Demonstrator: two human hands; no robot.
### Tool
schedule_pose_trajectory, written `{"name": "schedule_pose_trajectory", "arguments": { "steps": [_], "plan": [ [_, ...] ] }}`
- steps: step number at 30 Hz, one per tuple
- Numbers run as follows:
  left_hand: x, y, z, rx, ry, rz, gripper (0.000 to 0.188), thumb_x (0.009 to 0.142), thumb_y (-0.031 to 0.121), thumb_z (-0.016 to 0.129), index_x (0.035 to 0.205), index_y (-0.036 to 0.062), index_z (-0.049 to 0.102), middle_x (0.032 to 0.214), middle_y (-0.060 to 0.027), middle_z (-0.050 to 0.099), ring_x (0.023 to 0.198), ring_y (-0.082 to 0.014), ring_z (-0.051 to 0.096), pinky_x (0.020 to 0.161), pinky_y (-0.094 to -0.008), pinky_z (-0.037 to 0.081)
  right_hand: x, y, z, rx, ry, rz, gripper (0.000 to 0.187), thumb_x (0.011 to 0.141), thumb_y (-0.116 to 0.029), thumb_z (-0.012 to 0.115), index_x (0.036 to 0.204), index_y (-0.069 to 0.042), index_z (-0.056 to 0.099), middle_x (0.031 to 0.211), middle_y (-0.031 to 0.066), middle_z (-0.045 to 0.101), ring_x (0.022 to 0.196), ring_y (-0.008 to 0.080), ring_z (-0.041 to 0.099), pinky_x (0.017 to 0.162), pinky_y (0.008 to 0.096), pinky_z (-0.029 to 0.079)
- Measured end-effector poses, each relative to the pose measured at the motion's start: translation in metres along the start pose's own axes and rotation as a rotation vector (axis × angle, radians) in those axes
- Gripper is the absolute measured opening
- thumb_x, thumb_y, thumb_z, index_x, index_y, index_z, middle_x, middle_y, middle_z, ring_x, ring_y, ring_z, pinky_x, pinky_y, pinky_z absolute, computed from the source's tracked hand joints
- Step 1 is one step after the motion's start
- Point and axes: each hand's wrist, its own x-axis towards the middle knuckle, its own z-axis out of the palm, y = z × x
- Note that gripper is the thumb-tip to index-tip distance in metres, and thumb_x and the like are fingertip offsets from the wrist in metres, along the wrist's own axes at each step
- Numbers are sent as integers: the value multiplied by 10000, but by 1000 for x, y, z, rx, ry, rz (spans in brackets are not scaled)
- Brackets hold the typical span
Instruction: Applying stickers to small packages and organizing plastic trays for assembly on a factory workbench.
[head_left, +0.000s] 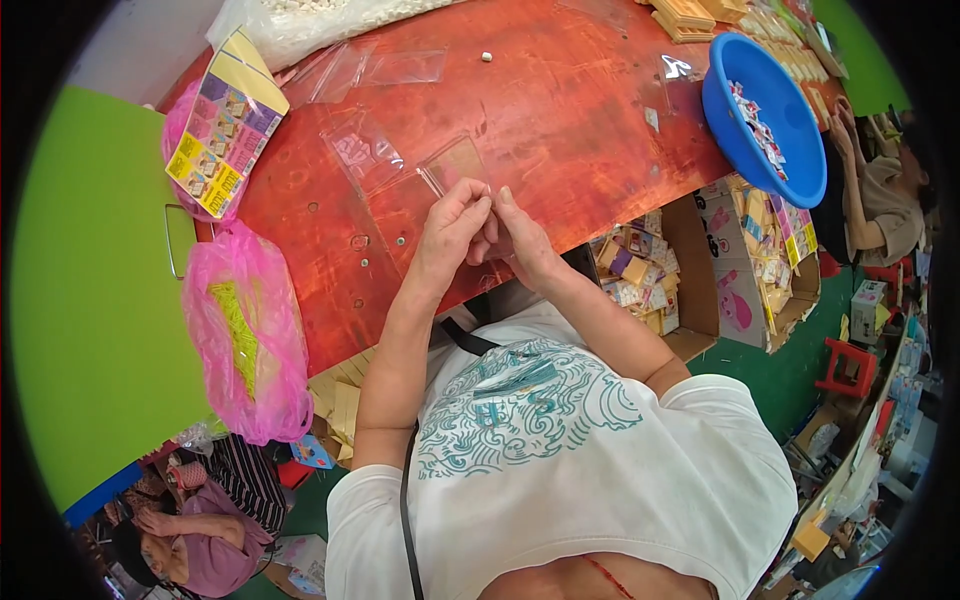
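My left hand (450,230) and my right hand (526,240) meet over the near edge of the red table (540,120). The fingers of both are closed, with thumbs and fingertips pinched close together. Thin clear plastic (493,253), which looks like a small bag, shows between them; its full outline is hidden by the fingers. Just beyond my fingertips lies a flat clear plastic sleeve (455,162). Another clear sleeve (368,150) is on the table to its left.
At the right edge stands a blue basin (715,95) of small packets; cartons (705,265) of wooden pieces are below it. A pink bag (290,330) of yellow-green sticks hangs at the left, near a printed card sheet (228,125). Other people (880,190) sit nearby.
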Motion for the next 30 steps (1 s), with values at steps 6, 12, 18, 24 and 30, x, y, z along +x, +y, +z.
{"name": "schedule_pose_trajectory", "arguments": {
  "steps": [6, 12, 18, 24, 30],
  "plan": [
    [-3, -1, -1, -15, 4, 12, 170, 987, 203, 462, 977, 52, 540, 688, -5, 540, 509, -56, 458, 465, -186, 353, 1, 4, -1, -11, -2, 10, 571, 961, -622, 308, 844, -93, 489, 726, 57, 553, 697, 178, 602, 681, 332, 501],
    [-9, 6, 0, 48, 91, 5, 158, 945, 172, 480, 896, 44, 559, 648, -7, 544, 496, -55, 461, 449, -190, 347, 1, 4, 4, -54, -46, 0, 533, 967, -577, 358, 809, -88, 501, 752, 62, 576, 730, 171, 612, 693, 318, 514],
    [-15, 14, -11, 77, 192, 68, 145, 896, 149, 501, 820, 42, 561, 629, -19, 553, 488, -63, 468, 445, -193, 355, 6, -11, 13, -74, -30, -35, 490, 964, -477, 436, 1127, -27, 541, 907, 107, 616, 793, 186, 623, 717, 317, 528],
    [-22, 28, -35, -28, 309, 162, 149, 878, 130, 503, 787, 34, 573, 613, -39, 565, 501, -92, 492, 477, -220, 396, 27, -42, -19, 27, 88, -77, 593, 957, -445, 445, 1376, -27, 412, 1045, 168, 613, 836, 236, 633, 730, 342, 539],
    [-2, 44, -61, -151, 301, 293, 124, 893, 144, 517, 839, 45, 567, 665, -49, 584, 552, -119, 559, 474, -232, 444, 44, -90, -48, -577, 444, -526, 584, 962, -445, 422, 1396, -54, 406, 1075, 159, 610, 856, 221, 630, 706, 331, 540]
  ]
}}
